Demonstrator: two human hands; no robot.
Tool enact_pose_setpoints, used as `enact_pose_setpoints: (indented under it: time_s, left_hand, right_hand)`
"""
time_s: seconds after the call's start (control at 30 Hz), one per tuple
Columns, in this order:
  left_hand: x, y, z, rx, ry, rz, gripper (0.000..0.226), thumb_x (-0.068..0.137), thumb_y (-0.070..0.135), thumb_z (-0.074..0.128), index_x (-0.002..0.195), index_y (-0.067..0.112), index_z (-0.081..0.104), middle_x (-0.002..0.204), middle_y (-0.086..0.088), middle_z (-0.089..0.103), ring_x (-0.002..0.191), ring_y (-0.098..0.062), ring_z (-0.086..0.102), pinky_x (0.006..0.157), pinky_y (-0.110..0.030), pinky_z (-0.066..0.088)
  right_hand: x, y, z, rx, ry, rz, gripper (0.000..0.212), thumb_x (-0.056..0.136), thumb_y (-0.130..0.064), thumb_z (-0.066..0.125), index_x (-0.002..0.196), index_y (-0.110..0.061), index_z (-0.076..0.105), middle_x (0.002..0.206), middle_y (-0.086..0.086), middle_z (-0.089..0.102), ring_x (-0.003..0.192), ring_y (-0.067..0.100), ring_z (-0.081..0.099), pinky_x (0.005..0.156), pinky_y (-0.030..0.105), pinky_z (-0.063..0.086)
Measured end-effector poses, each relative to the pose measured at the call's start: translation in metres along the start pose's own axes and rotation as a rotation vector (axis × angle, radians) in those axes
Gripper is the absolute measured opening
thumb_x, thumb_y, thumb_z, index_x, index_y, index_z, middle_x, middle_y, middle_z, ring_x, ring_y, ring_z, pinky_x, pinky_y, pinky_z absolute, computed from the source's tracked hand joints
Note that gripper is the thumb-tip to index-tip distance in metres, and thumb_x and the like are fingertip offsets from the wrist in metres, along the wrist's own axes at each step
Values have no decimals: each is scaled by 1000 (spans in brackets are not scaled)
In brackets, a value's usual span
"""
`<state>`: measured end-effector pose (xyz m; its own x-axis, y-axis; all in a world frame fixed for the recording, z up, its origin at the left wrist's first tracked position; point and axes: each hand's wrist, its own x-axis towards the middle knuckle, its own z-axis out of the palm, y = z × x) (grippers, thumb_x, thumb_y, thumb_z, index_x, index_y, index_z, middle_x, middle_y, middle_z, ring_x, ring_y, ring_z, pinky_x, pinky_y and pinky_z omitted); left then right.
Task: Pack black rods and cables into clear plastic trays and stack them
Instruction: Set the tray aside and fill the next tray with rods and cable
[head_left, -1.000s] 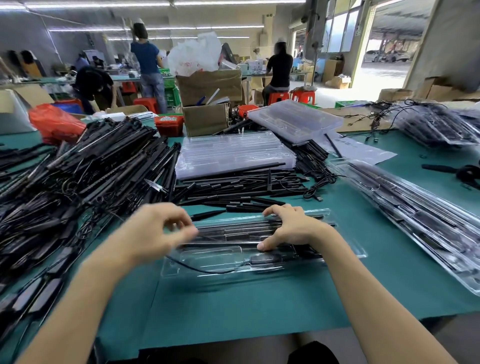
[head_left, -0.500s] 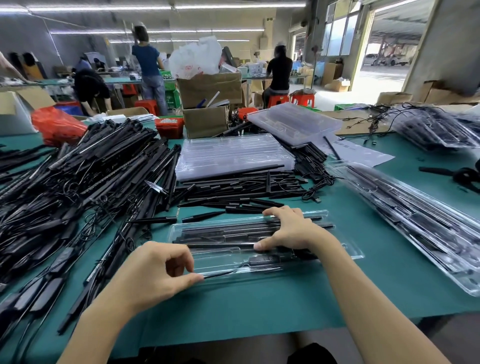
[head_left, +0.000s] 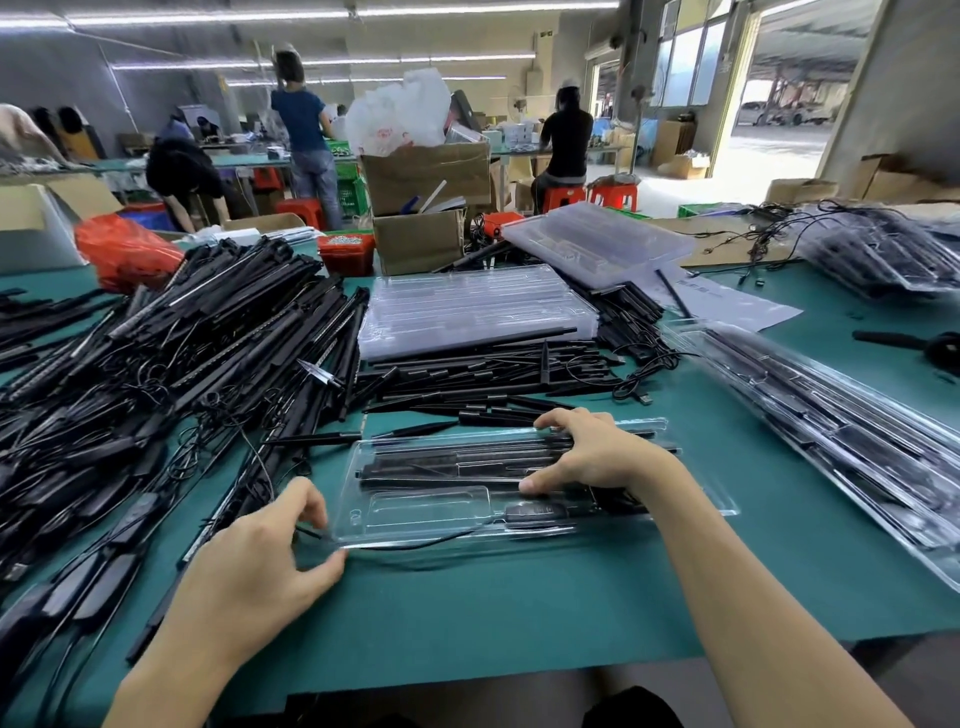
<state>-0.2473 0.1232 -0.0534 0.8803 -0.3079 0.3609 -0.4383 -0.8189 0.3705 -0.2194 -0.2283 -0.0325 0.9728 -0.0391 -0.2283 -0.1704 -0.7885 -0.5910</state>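
A clear plastic tray (head_left: 431, 512) lies in front of me on the green table, with black rods (head_left: 457, 460) in its far slots and a black cable (head_left: 415, 545) along its near edge. My right hand (head_left: 592, 452) presses flat on the tray's right half, fingers spread over the rods. My left hand (head_left: 260, 561) is at the tray's near left corner, thumb and fingers pinching the end of the thin cable there.
A big heap of loose black rods and cables (head_left: 156, 374) fills the left. Loose rods (head_left: 483, 379) lie behind the tray, then empty clear trays (head_left: 467, 306). Filled trays (head_left: 831, 431) are stacked at right. Boxes and workers stand beyond.
My left hand has moved down from the tray's top left to its near left corner, drawing the cable along the near edge. My right hand has stayed pressed on the tray.
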Motion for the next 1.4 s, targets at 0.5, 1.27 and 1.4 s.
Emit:
enact_pose_setpoints:
  time_s: [0.5, 1.27, 1.4]
  left_hand:
    - [12, -26, -10, -428, -128, -101, 40, 83, -6, 74, 79, 31, 61, 76, -4, 69, 49, -18, 53, 46, -23, 47]
    - [32, 28, 28, 85, 196, 431, 32, 66, 13, 87, 94, 20, 74, 92, 9, 60, 84, -17, 58, 71, -35, 51]
    - [38, 32, 30, 70, 400, 162, 40, 66, 20, 92, 100, 22, 73, 107, 1, 54, 99, -21, 43, 86, -37, 40]
  right_hand:
    - [2, 3, -4, 32, -21, -14, 88, 67, -55, 86, 142, -35, 43, 144, 0, 37, 140, 22, 24, 115, 44, 30]
    - [6, 2, -7, 29, 81, -30, 72, 56, -83, 71, 83, -21, 44, 78, -4, 58, 69, 14, 47, 66, 34, 38]
    - [6, 2, -7, 157, 173, -45, 80, 46, -88, 68, 79, -19, 44, 74, -2, 49, 65, 14, 43, 61, 32, 35]
